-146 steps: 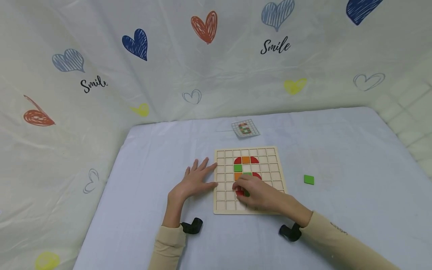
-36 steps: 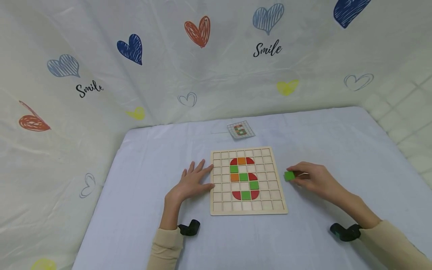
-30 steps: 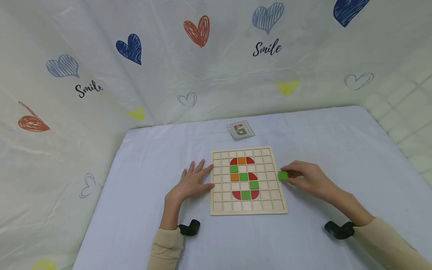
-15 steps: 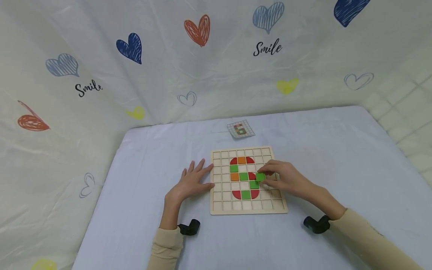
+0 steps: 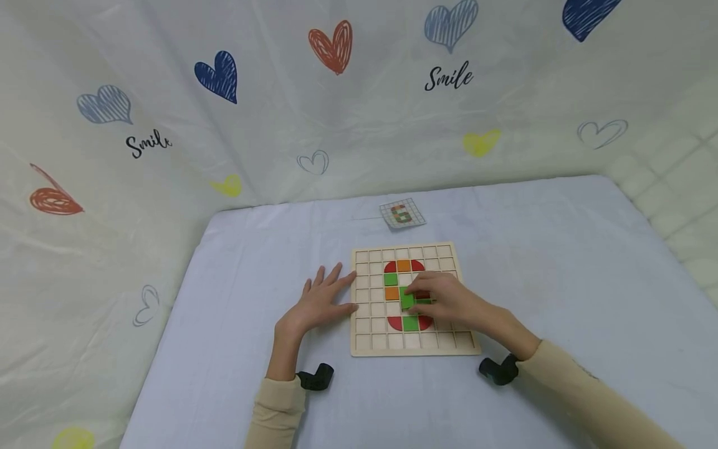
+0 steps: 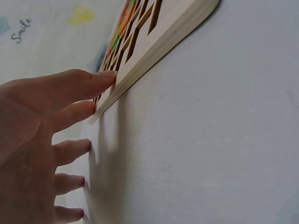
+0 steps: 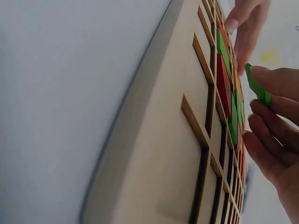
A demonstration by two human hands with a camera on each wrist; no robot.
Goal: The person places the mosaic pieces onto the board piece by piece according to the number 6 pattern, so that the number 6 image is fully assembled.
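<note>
My right hand [image 5: 451, 301] pinches a green square tile [image 7: 258, 86] between thumb and fingertips, close over the middle of the wooden grid board [image 5: 370, 342]. Red, orange and green tiles lie in the board's cells, among them an orange tile [image 5: 391, 293] to the left and a green tile [image 5: 411, 323] nearer the front edge; the right hand partly covers others. At the board's left side, my left hand [image 5: 316, 304] has its fingers spread. Its thumb [image 6: 96, 84] and index fingertip rest on the board's edge, while the other fingers reach down to the tablecloth.
A small printed card [image 5: 402, 214] with a coloured grid pattern lies behind the board. White cloth [image 5: 561, 262] covers the table, and a curtain with printed hearts [image 5: 331, 47] hangs behind it. A black wrist camera [image 5: 316, 377] sits by the left sleeve.
After taking the loose green tile from the table at the right, my right hand has carried it leftward over the board's middle. The left hand has stayed at the board's edge.
</note>
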